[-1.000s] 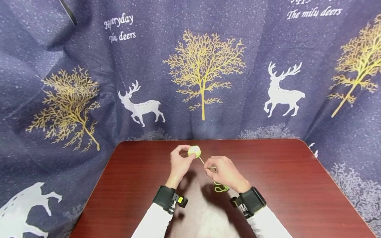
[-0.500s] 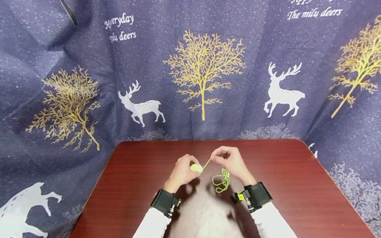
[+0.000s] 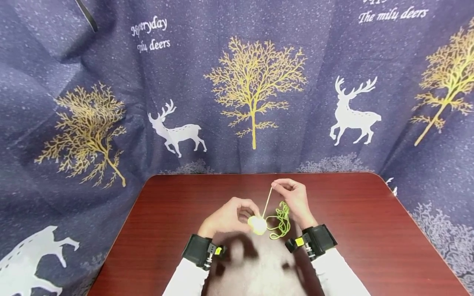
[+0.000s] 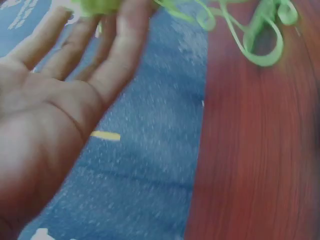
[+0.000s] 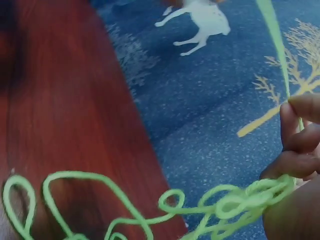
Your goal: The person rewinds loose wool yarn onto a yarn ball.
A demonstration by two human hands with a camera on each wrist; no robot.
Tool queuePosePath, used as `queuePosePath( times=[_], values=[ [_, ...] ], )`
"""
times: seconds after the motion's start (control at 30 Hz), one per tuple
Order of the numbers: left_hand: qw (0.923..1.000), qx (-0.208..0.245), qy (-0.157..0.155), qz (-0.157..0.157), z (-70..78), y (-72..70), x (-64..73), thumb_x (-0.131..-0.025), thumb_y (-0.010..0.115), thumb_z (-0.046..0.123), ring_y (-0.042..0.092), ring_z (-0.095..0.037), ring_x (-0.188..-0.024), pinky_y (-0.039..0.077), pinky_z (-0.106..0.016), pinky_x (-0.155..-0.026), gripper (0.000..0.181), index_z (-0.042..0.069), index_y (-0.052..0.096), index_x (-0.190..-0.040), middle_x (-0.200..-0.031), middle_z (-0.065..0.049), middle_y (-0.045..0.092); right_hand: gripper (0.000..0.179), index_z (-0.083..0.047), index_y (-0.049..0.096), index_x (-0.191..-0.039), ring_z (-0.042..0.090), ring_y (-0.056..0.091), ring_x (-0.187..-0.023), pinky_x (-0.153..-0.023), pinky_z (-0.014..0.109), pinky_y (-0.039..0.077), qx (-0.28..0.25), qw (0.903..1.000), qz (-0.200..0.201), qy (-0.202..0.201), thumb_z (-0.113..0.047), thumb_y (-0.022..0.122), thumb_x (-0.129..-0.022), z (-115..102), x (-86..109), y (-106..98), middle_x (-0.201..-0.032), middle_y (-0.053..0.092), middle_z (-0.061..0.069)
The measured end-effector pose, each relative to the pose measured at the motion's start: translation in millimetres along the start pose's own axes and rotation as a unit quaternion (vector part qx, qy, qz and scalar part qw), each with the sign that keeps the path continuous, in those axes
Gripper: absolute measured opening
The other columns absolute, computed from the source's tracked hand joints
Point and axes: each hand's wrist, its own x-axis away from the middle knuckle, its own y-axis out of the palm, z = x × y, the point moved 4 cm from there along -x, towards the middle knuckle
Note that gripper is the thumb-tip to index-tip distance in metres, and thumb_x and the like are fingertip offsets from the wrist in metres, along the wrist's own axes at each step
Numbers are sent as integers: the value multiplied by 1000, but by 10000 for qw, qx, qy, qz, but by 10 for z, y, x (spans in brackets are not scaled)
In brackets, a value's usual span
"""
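Note:
A small yellow-green ball of yarn [image 3: 257, 225] is held between the fingertips and thumb of my left hand [image 3: 229, 216]. In the left wrist view only the ball's lower part [image 4: 97, 5] shows, at the top edge above the fingers. A strand of yarn [image 3: 267, 202] runs taut from the ball up to my right hand [image 3: 296, 201], which pinches it between thumb and forefinger. Below the right hand, loose loops of the same yarn [image 3: 283, 220] dangle. In the right wrist view these tangled loops [image 5: 235, 205] bunch close to the palm and spread left.
Under both hands lies a reddish-brown wooden table [image 3: 370, 230], with a pale glare near its front middle. Behind it hangs a dark blue curtain [image 3: 229, 160] printed with deer and trees. Each wrist wears a black strap with a small camera.
The left hand has come down and to the right with the yarn ball. The right hand has risen and shifted right, drawing the strand longer and steeper. More of the loose loops show.

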Motion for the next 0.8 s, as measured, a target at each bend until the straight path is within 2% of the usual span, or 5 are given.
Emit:
queuePosePath(
  times=[0.2,0.47,0.57,0.67,0.8],
  values=[
    [9771,1427,968,1247,119,-83,-105,-72,68,-4,60,-25,-93,49,-45,-80,33,-7,56,-103,-101,-15,59,16,-11,69,-86,17,54,-63,-51,27,41,1276,9887,-115,-773,-24,73,-77,52,77,117,-77,65,10],
    [8869,2747,824,3621,38,-263,-143,-72,69,-1,60,-25,-94,48,-45,-82,41,-12,51,-108,-106,-17,58,7,-23,66,-80,12,55,-60,-54,26,45,2522,9509,-790,-1610,-21,72,-77,28,307,315,-71,63,-10],
    [8693,2312,504,4340,-55,-306,-131,-71,70,0,60,-28,-93,49,-45,-81,40,-10,55,-107,-105,-19,59,10,-22,64,-80,8,57,-60,-54,26,47,2715,9358,-1209,-1896,-16,70,-77,-19,413,392,-72,63,-12],
    [8696,1028,-50,4830,-156,-327,-91,-70,72,4,61,-25,-91,51,-38,-76,34,-1,61,-101,-100,-14,61,10,-20,64,-81,5,58,-64,-57,23,47,2924,9182,-1575,-2161,-14,69,-76,-78,490,449,-75,63,-14],
    [8757,-1146,-699,4639,-266,-307,-46,-66,74,11,59,-17,-87,51,-28,-70,31,11,63,-95,-95,-2,60,9,-19,65,-83,5,55,-60,-53,23,46,2942,9106,-1815,-2264,-14,69,-77,-176,506,457,-75,61,-15]
  ],
)
